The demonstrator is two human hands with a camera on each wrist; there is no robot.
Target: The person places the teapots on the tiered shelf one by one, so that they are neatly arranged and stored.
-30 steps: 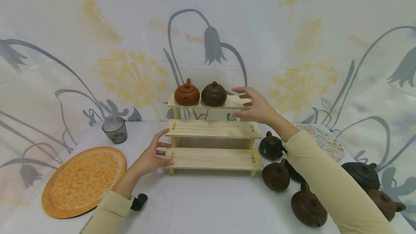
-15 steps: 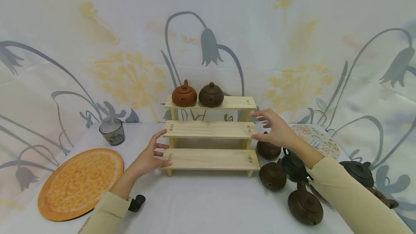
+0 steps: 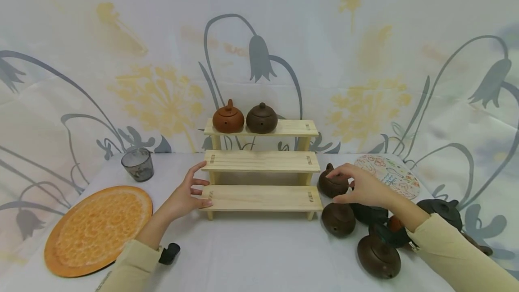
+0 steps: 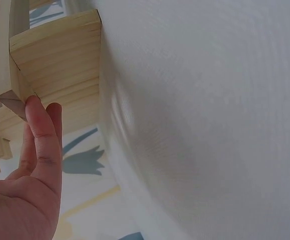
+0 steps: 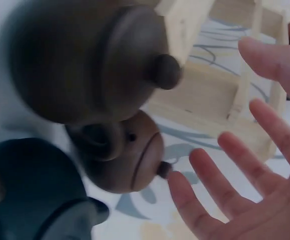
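A three-tier wooden display stand [image 3: 259, 160] is in the middle of the head view. My left hand [image 3: 188, 196] grips its left end, with the thumb on the lowest board and a finger at the middle one. In the left wrist view, fingers and thumb sit around a board's corner. My right hand [image 3: 365, 186], fingers apart and holding nothing, hovers over the teapots right of the stand. Nearest to it are a brown teapot [image 3: 330, 186] and a second brown teapot [image 3: 338, 221]. An orange-brown teapot [image 3: 228, 119] and a dark brown teapot [image 3: 261, 119] stand on the top board.
More teapots lie at the right: a brown teapot [image 3: 379, 256] in front and a black teapot [image 3: 442, 211] farther out. A patterned round mat [image 3: 389, 175] is behind them. At left are a smoky glass [image 3: 138, 166] and a round pizza-printed board [image 3: 99, 231].
My right hand has moved down and to the right, from beside the top board to above the teapots. The left hand stays on the stand. The head view has shifted slightly.
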